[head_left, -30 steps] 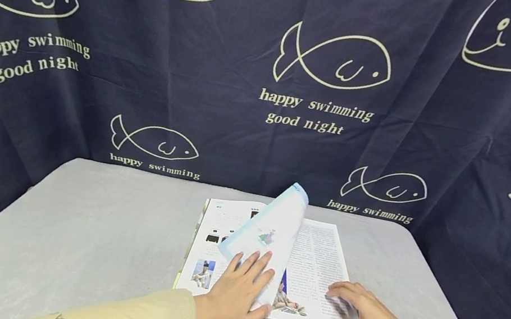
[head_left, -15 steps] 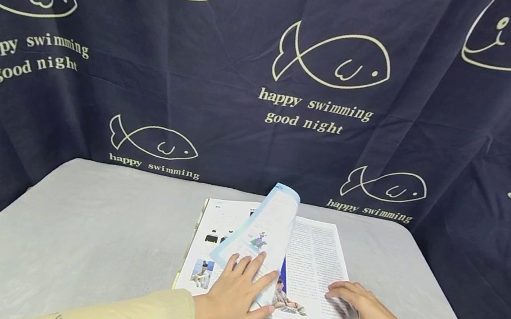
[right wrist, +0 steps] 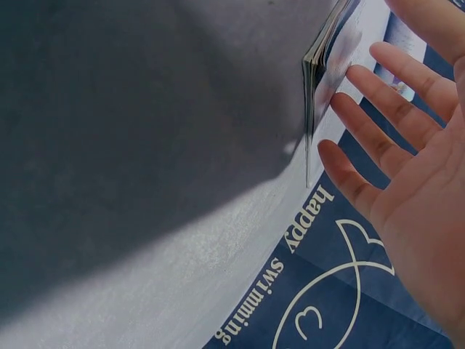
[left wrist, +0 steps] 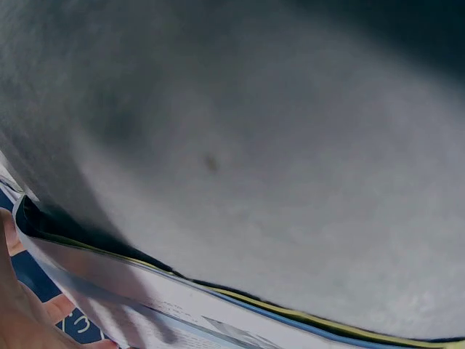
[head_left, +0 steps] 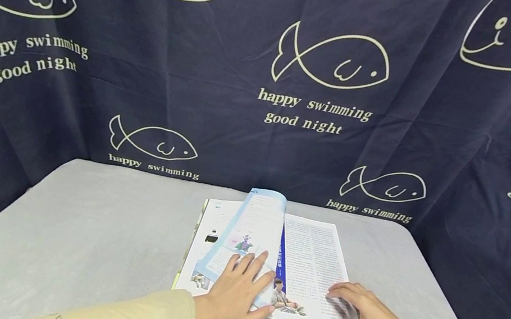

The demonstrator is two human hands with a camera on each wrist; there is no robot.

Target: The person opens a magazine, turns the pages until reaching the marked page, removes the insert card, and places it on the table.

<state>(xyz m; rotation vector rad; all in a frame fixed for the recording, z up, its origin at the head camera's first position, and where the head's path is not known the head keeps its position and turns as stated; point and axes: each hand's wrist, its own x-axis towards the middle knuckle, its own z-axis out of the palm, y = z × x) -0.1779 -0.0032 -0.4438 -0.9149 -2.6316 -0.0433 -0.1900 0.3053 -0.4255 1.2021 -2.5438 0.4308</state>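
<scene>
An open magazine point(head_left: 313, 267) lies on the table, its right page full of small text. One blue-bordered page point(head_left: 257, 222) curves up off the left side, with a small purple-and-green picture on it. My left hand point(head_left: 233, 298) rests on the lower part of that page, fingers spread. Around the magazine's lower right corner is my right hand point(head_left: 368, 316), its fingers relaxed and holding nothing. The right wrist view shows those fingers point(right wrist: 381, 145) extended beside the page edges. In the left wrist view the magazine's edge point(left wrist: 182, 298) runs along the bottom, and only part of the left hand shows.
A grey cloth-covered table point(head_left: 110, 225) stretches out on both sides of the magazine. Behind and beside it hangs a dark blue curtain point(head_left: 226, 91) printed with white fish and lettering.
The blue-bordered page has swung left and lower, baring more of the right page and a blue strip near the spine. Both hands stay nearly in place.
</scene>
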